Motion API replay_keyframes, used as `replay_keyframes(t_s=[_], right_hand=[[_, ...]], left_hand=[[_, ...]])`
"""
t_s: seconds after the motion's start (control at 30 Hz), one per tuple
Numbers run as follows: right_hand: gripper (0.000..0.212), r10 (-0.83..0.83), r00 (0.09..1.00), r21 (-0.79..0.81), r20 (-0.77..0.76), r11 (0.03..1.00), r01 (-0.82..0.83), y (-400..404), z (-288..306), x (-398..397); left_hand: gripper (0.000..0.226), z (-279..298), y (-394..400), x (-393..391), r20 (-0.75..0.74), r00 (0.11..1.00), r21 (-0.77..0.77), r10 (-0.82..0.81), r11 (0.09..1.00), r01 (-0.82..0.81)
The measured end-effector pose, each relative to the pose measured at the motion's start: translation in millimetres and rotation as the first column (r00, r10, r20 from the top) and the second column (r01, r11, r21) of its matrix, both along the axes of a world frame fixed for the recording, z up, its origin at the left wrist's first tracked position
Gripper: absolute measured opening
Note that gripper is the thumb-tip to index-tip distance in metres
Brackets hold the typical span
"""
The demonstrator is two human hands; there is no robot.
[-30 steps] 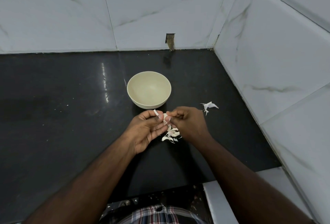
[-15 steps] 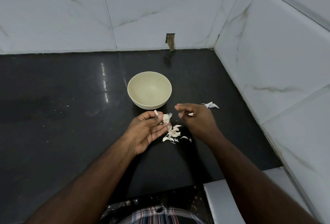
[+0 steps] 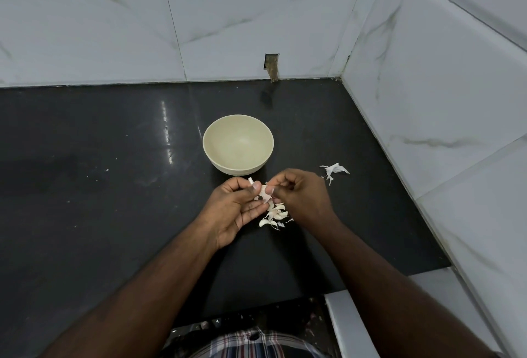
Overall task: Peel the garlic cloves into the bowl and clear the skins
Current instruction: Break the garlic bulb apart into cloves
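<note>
- I read the task as barely under way: the bowl stands on the black bench and I can see nothing inside it, so no peeled clove has gone in yet as far as I can tell.
- The garlic clove in hand sits between the two hands, just at 6 o'clock of the bowl and clear of its wall; its skin looks partly loosened, though it is too small for me to be sure.
- A heap of garlic pieces lies on the bench directly under the hands, at 6 o'clock from the bowl. I cannot tell which of them are unpeeled cloves and which are shed skins.
- A separate scrap of skin lies at about 3 o'clock from the hands, well apart from the heap, toward the tiled wall.
- Left to do, by my judgement: finish this clove, drop it in the bowl, work through the heap, then gather all skins.
- My left hand lies palm half up, its grip closed on the clove between thumb and fingers.
- My right hand is knuckles up, fingers curled, its grip pinching at the clove's skin from 3 o'clock.
</note>
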State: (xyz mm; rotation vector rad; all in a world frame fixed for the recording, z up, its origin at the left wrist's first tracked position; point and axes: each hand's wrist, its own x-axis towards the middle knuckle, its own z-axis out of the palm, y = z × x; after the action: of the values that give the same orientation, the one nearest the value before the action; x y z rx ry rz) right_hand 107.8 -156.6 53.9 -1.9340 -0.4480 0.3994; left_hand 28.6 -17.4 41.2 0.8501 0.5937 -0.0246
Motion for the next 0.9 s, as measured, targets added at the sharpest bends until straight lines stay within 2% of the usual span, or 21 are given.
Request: replay_keyframes(t_s=[0.2,0.37,0.47,0.6,0.7,0.77,0.9], right_hand=[[0.023,0.014,1.000,0.017,-0.002,1.000,-0.014,-1.5,-2.9,3.8],[0.020,0.050,0.994,-0.208,0.099,0.978,-0.029,-11.8,-4.7,12.0],[0.022,0.079,0.989,-0.263,0.125,0.964,-0.044,-18.1,1.3,20.9],[0.015,-0.010,0.990,-0.203,0.144,0.978,0.039,-19.3,7.8,18.6],[0.016,0.043,0.999,-0.084,0.008,0.996,-0.042,-12.5,7.0,8.9],[0.018,0.106,0.991,-0.003,-0.078,0.994,-0.107,-5.6,6.4,0.6],[0.019,0.081,0.995,0.000,-0.059,0.997,-0.081,-0.4,4.7,-3.8]], left_hand=[[0.014,-0.8,1.2,-0.3,0.000,0.999,-0.052,0.045,0.998,-0.045],[0.006,-0.1,2.6,0.7,0.006,0.999,-0.090,0.039,0.995,-0.038],[0.013,-1.2,3.1,0.3,-0.005,1.000,-0.063,0.010,0.998,-0.010],[0.019,-2.4,2.8,-0.8,-0.008,1.000,-0.006,-0.027,1.000,0.027],[0.018,-1.6,3.1,0.2,0.015,0.999,0.011,-0.028,1.000,0.028],[0.010,-0.6,2.6,0.8,0.023,0.999,0.040,-0.031,0.999,0.031],[0.005,-2.1,3.1,0.5,0.035,0.999,0.065,-0.025,0.998,0.023]])
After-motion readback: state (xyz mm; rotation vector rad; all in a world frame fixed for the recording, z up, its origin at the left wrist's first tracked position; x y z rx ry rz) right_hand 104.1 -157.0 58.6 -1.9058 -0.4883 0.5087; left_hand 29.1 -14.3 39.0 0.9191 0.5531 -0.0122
